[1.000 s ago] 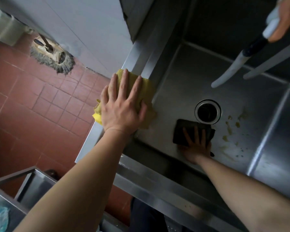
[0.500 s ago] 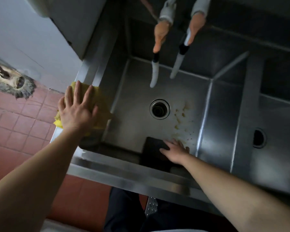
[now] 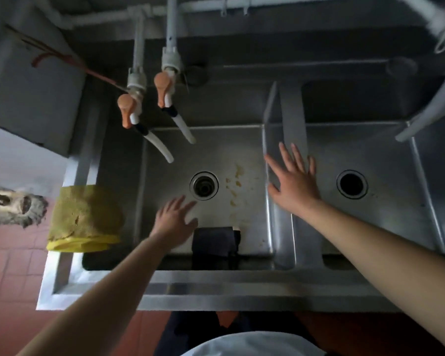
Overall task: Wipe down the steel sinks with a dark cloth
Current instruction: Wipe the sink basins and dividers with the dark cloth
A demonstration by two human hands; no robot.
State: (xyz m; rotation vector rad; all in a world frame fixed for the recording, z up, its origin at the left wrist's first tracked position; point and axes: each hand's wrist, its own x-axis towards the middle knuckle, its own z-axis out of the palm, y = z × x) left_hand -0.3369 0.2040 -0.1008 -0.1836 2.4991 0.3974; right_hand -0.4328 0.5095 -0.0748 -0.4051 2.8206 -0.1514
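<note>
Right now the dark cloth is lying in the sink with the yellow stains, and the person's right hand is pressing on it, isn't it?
Not quite. In the head view the dark cloth does lie in the stained sink, but no hand presses on it. The right hand is open over the divider, and the left hand is open beside the cloth.

Left basin [image 3: 165, 155]: drain [image 3: 204, 185] near its middle; stains [image 3: 235, 181] on the floor just right of the drain.
Cloth [image 3: 213, 241]: in the left basin, against the near wall, before the drain.
Left hand [image 3: 174, 218]: over the left basin, just left of the cloth; contact unclear.
Right hand [image 3: 294, 181]: above the divider [image 3: 292, 109] between the basins.
Right basin [image 3: 385, 160]: own drain [image 3: 352, 184], right of the right hand.
Taps [image 3: 149, 109]: behind the left basin, spouts over it.
Second cloth [image 3: 85, 218]: on the left rim.
</note>
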